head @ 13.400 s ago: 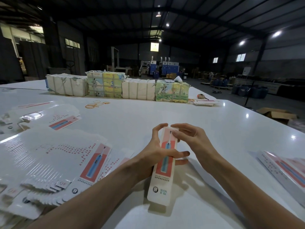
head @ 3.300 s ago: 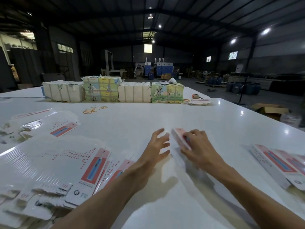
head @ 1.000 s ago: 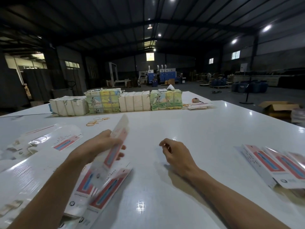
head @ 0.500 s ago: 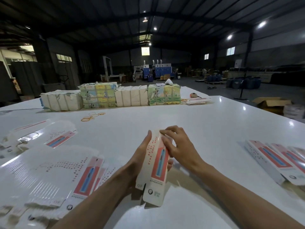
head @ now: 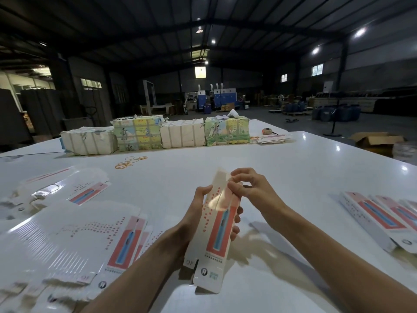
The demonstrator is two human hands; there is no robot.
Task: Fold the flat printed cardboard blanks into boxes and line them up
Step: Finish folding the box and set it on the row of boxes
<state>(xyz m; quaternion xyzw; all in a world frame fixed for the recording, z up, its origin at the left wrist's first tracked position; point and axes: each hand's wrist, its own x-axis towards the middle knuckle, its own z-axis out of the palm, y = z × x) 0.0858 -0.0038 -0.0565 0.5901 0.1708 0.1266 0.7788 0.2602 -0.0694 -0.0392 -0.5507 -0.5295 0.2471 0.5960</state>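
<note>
Head view. A white glossy table (head: 300, 177) runs under both hands and well beyond them.

Left of the left hand (head: 195, 219) lies a wide fanned heap of flat blanks (head: 67, 242). They are white, with red dots and a red panel bearing a blue stick-shaped print, and they overlap on the tabletop. A smaller scatter of the same sheets lies farther out on that side.

Far past both hands is a row of four strapped bundles (head: 158, 136), two plain white and two with green and yellow print. They stand side by side and touch.

Right of the right hand (head: 251, 190), well apart from it, finished boxes (head: 376, 219) lie on the table. Their red panels face up and they sit edge to edge in a line.

Between the hands is one half-formed box (head: 217, 240), long and narrow. It is held clear of the table and tilted, with the near end low and the far end raised. The near-end flaps are not tucked.

The left hand grips the box around its middle from the left. The thumb lies along the left edge and fingertips (head: 235, 220) show round the right edge.

The right hand pinches the flap at the far end between thumb and forefinger, and the other fingers are loosely bent above it.

Loose rubber bands (head: 129, 162) lie on the tabletop beyond the left hand, near the bundles.
</note>
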